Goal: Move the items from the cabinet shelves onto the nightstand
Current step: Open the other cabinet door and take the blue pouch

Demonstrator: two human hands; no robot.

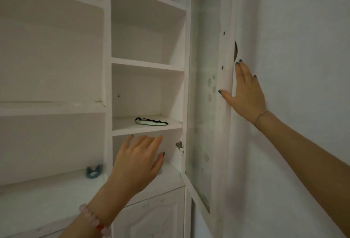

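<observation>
Teal-nailed left grip is wide open, fingers spread and straight, nothing in it. It hovers in front of the compartment just under the shelf, fingertips near that shelf's front edge.

Task thing: pale flat item with black cord lies on that shelf, toward the right, apart from the fingers.

Right grip is open too. Straight fingers lie on the far side of the glass door frame and the thumb on its near face. Reads as bracing the door swung out, not carrying anything.

Second thing: teal clip-like item on the counter to the left, well apart from both grips.

Step, my read: reach for a pick, nothing grabbed yet.

Next move:
- Lift the left grip over the shelf lip.
- Come down on the flat item.
- Pinch it by an edge, or drag it forward first. It lies low, so a top grab looks poor.
- Gather the cord too, or it may snag.

Nightstand is not in view, so a turn is needed after the pick.
</observation>
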